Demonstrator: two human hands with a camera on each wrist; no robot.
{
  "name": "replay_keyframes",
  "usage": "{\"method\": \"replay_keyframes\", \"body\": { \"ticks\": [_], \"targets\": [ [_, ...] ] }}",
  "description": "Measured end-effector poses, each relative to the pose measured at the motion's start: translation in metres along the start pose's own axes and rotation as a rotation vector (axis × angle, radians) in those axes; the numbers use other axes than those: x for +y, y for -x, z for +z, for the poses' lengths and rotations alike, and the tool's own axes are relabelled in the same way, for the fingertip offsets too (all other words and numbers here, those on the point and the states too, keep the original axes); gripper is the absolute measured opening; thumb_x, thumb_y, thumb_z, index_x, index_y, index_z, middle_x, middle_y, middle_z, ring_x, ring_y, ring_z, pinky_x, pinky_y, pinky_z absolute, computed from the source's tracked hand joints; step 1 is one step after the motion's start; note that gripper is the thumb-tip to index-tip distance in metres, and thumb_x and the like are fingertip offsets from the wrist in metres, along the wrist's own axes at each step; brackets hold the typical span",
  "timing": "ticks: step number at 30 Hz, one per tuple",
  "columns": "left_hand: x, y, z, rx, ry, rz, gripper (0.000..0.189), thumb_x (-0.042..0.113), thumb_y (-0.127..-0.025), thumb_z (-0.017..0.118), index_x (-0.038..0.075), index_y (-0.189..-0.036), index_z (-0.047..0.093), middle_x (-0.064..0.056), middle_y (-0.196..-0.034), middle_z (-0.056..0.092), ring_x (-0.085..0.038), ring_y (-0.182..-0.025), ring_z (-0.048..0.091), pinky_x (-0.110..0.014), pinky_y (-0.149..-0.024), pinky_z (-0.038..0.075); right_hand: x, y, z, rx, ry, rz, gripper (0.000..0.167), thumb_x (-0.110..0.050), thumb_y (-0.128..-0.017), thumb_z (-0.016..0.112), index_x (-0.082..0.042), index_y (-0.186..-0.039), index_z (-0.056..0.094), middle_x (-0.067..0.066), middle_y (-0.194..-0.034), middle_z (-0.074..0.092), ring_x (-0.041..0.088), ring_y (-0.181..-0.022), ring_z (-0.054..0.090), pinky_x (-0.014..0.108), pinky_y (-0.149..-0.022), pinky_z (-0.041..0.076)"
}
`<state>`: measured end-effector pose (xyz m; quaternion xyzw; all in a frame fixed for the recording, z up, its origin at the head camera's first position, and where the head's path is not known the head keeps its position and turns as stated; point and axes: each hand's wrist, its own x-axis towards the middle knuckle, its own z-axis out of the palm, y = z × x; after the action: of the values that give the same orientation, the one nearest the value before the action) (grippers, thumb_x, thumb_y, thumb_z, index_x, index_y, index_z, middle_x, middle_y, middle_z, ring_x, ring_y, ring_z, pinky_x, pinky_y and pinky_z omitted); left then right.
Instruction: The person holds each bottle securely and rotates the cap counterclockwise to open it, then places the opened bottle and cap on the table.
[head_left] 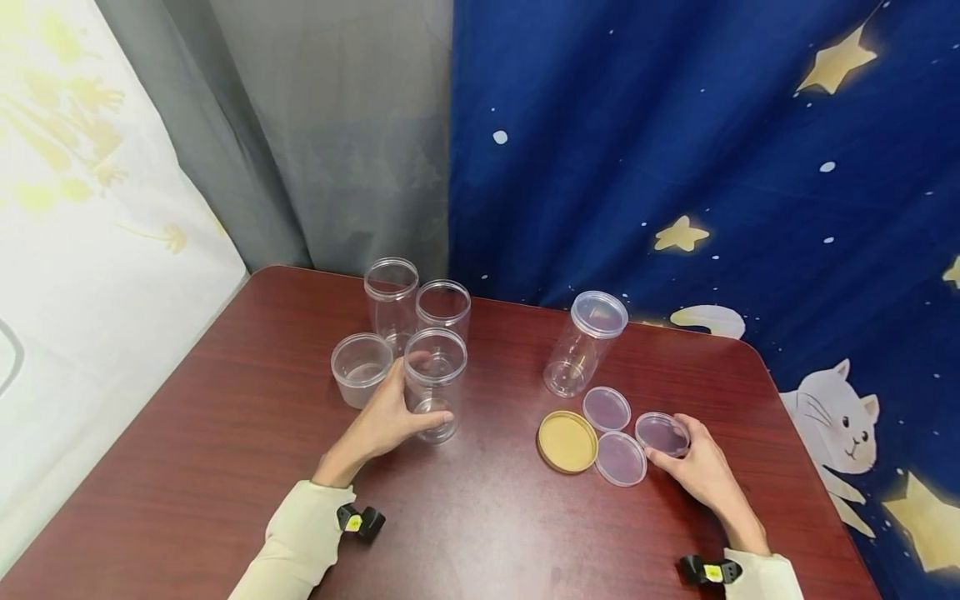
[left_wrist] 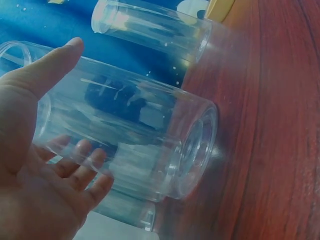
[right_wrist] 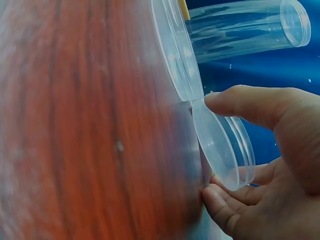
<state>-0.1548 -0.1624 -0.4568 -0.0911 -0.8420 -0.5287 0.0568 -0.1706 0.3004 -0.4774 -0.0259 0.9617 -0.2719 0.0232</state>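
My left hand is around a tall clear plastic jar, thumb on the near side and fingers behind it. In the left wrist view the fingers show through the jar's wall. This jar has no lid. My right hand holds a clear plastic lid by its edge, thumb on one side and fingers on the other. The right wrist view shows this lid tilted, close beside another lid. Two more clear lids, one farther and one nearer, lie left of the right hand.
Two tall open jars, one left and one right, and a short tub stand near the left hand. A lidded jar stands beyond the lids. A gold lid lies beside them. Curtains hang behind the table.
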Motion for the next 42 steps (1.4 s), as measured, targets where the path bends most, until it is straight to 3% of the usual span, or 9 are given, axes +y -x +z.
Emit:
{"method": "replay_keyframes", "body": {
  "ticks": [4, 9, 14, 20, 24, 28, 31, 35, 42],
  "targets": [
    [0.001, 0.001, -0.001, -0.012, -0.002, 0.004, 0.099, 0.025, -0.069, 0.091, 0.007, -0.146, 0.033, -0.016, -0.139, 0.051, -0.031, -0.13, 0.048, -0.052, -0.111, 0.034, 0.001, 0.0, 0.001, 0.005, 0.01, -0.011, 0.082, -0.03, -0.081, 0.08, 0.013, -0.138, 0.04, 0.034, -0.128, 0.048, 0.035, -0.093, 0.062, 0.049, -0.084, 0.05],
    [0.008, 0.002, -0.004, -0.02, -0.023, -0.029, 0.111, 0.03, -0.069, 0.091, 0.007, -0.152, 0.022, -0.017, -0.146, 0.044, -0.034, -0.133, 0.047, -0.054, -0.111, 0.035, 0.002, -0.001, 0.0, -0.007, 0.003, -0.015, 0.083, -0.031, -0.081, 0.08, 0.015, -0.136, 0.04, 0.037, -0.129, 0.046, 0.045, -0.108, 0.055, 0.059, -0.093, 0.045],
    [0.017, 0.005, -0.008, 0.021, -0.08, -0.012, 0.115, 0.032, -0.07, 0.09, 0.008, -0.154, 0.015, -0.017, -0.153, 0.03, -0.039, -0.131, 0.046, -0.053, -0.107, 0.041, 0.004, 0.0, 0.0, -0.023, -0.003, -0.003, 0.083, -0.031, -0.081, 0.08, 0.015, -0.136, 0.041, 0.037, -0.13, 0.047, 0.048, -0.115, 0.051, 0.061, -0.097, 0.042],
    [0.034, 0.007, -0.012, 0.151, -0.136, 0.161, 0.112, 0.028, -0.072, 0.089, 0.006, -0.153, 0.016, -0.013, -0.154, 0.021, -0.032, -0.133, 0.039, -0.049, -0.109, 0.038, 0.006, 0.0, -0.002, -0.031, -0.015, -0.003, 0.084, -0.031, -0.08, 0.08, 0.016, -0.137, 0.04, 0.038, -0.13, 0.047, 0.048, -0.115, 0.05, 0.061, -0.097, 0.041],
    [0.05, 0.008, -0.01, 0.266, -0.181, 0.286, 0.105, 0.044, -0.078, 0.082, 0.004, -0.152, 0.02, -0.015, -0.152, 0.024, -0.029, -0.14, 0.03, -0.042, -0.114, 0.031, 0.006, 0.0, -0.003, -0.037, -0.03, 0.0, 0.084, -0.03, -0.08, 0.081, 0.016, -0.137, 0.04, 0.038, -0.131, 0.046, 0.047, -0.115, 0.05, 0.06, -0.097, 0.041],
    [0.069, 0.006, -0.005, 0.364, -0.159, 0.451, 0.093, 0.057, -0.087, 0.067, -0.004, -0.146, 0.028, -0.022, -0.147, 0.03, -0.03, -0.14, 0.03, -0.031, -0.117, 0.026, 0.006, -0.001, -0.004, -0.049, -0.034, -0.005, 0.085, -0.03, -0.081, 0.081, 0.016, -0.138, 0.039, 0.038, -0.132, 0.045, 0.047, -0.114, 0.051, 0.061, -0.097, 0.042],
    [0.084, 0.005, 0.001, 0.393, -0.13, 0.57, 0.084, 0.049, -0.09, 0.066, -0.008, -0.142, 0.032, -0.024, -0.144, 0.034, -0.033, -0.138, 0.033, -0.03, -0.116, 0.026, 0.006, -0.002, -0.005, -0.052, -0.032, -0.014, 0.085, -0.029, -0.081, 0.081, 0.016, -0.138, 0.039, 0.038, -0.131, 0.045, 0.047, -0.113, 0.052, 0.061, -0.097, 0.042],
    [0.102, 0.006, 0.009, 0.341, -0.115, 0.662, 0.071, 0.03, -0.089, 0.069, -0.01, -0.139, 0.038, -0.023, -0.142, 0.039, -0.035, -0.134, 0.037, -0.034, -0.116, 0.029, 0.007, -0.002, -0.005, -0.047, -0.032, -0.033, 0.084, -0.029, -0.08, 0.082, 0.017, -0.137, 0.039, 0.038, -0.131, 0.046, 0.047, -0.113, 0.052, 0.061, -0.096, 0.041],
    [0.113, 0.005, 0.032, 0.151, -0.169, 0.667, 0.061, 0.015, -0.088, 0.071, -0.003, -0.139, 0.044, -0.016, -0.136, 0.05, -0.028, -0.129, 0.047, -0.036, -0.111, 0.037, 0.008, -0.002, -0.005, -0.06, -0.051, -0.028, 0.085, -0.027, -0.08, 0.082, 0.015, -0.139, 0.038, 0.036, -0.133, 0.043, 0.045, -0.112, 0.05, 0.058, -0.094, 0.044]
  ]
}}
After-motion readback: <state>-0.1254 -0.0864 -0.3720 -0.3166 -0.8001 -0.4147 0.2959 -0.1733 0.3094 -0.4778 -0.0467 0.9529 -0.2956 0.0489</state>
